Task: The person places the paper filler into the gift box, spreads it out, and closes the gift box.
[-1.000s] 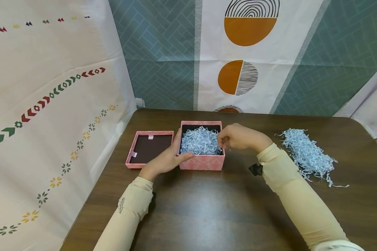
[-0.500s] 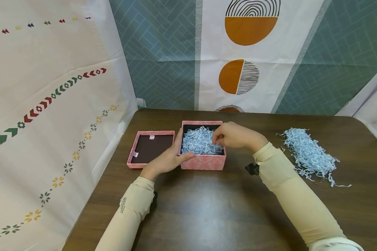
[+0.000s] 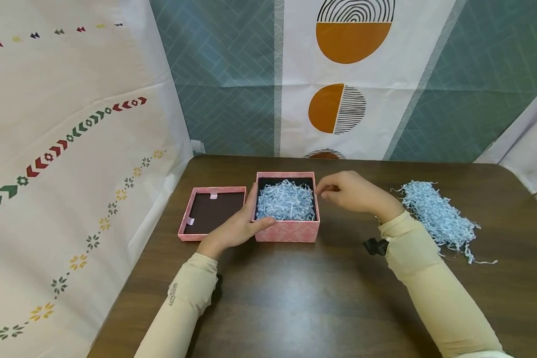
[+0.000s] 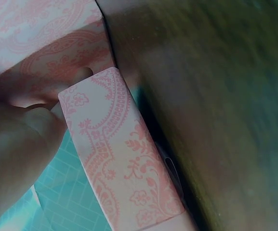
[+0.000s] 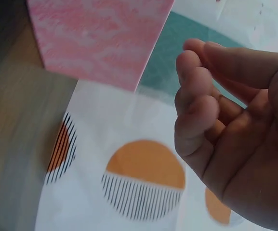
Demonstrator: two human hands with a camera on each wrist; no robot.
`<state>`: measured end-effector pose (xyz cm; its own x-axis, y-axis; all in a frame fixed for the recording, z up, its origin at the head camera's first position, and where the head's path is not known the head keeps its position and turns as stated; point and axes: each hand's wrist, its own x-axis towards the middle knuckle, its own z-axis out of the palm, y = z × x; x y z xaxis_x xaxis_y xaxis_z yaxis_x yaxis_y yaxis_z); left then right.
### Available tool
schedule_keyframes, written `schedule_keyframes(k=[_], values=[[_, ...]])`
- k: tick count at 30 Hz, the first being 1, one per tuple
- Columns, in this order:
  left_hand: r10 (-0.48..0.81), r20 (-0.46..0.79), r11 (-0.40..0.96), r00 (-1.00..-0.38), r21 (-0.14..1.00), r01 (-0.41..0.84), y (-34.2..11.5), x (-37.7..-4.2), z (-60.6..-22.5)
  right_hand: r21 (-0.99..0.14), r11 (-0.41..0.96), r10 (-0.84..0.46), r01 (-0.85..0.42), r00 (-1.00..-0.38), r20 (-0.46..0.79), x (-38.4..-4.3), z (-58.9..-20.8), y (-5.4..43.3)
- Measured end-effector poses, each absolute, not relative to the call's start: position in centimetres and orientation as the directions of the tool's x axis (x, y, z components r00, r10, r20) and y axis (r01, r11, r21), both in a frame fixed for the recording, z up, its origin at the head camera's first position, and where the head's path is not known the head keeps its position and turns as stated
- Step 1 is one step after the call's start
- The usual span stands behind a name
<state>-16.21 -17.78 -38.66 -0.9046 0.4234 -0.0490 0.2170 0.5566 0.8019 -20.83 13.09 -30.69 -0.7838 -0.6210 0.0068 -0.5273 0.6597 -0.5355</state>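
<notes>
A pink patterned gift box (image 3: 287,231) with a dark inside stands in the middle of the table, holding pale blue shredded paper (image 3: 285,200). My left hand (image 3: 232,226) holds its left side, the thumb over the front rim and the fingers along the side wall. In the left wrist view, part of that hand (image 4: 28,139) lies against the pink cardboard. At the right rim hovers my right hand (image 3: 353,193), fingers loosely bent. Its thumb and forefinger tips come close together in the right wrist view, and I see nothing between those fingers (image 5: 199,115).
Left of the box, the pink lid (image 3: 190,214) lies with its dark inside up. A second heap of blue shredded paper (image 3: 440,216) rests on the right of the brown table (image 3: 268,308). Patterned cloths hang behind and at the left.
My right hand dips slightly over the paper, then draws back right to the box's rim. The left hand stays on the box. The view shifts slightly.
</notes>
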Motion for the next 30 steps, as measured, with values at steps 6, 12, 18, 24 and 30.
schedule_keyframes(k=[6, 12, 18, 24, 30], values=[[0.421, -0.057, 0.563, -0.905, 0.799, 0.211, -17.3, -16.4, -38.9, -0.593, 0.681, -0.479, -0.430, -0.874, 0.084, -20.1, -31.8, 17.8], [0.401, -0.074, 0.588, -0.913, 0.785, 0.195, -17.2, -16.4, -39.0, -0.623, 0.700, -0.351, -0.350, -0.928, 0.127, -20.0, -33.0, 23.3], [0.381, -0.085, 0.595, -0.921, 0.785, 0.174, -17.5, -16.3, -38.9, -0.592, 0.775, -0.241, -0.222, -0.969, 0.049, -20.2, -33.4, 29.3], [0.376, -0.098, 0.600, -0.922, 0.784, 0.161, -17.5, -16.2, -38.7, -0.549, 0.826, -0.235, -0.126, -0.963, -0.133, -20.2, -34.6, 35.4], [0.380, -0.105, 0.605, -0.919, 0.780, 0.161, -17.2, -16.2, -38.7, -0.560, 0.826, -0.263, -0.066, -0.924, -0.278, -19.8, -37.0, 38.7]])
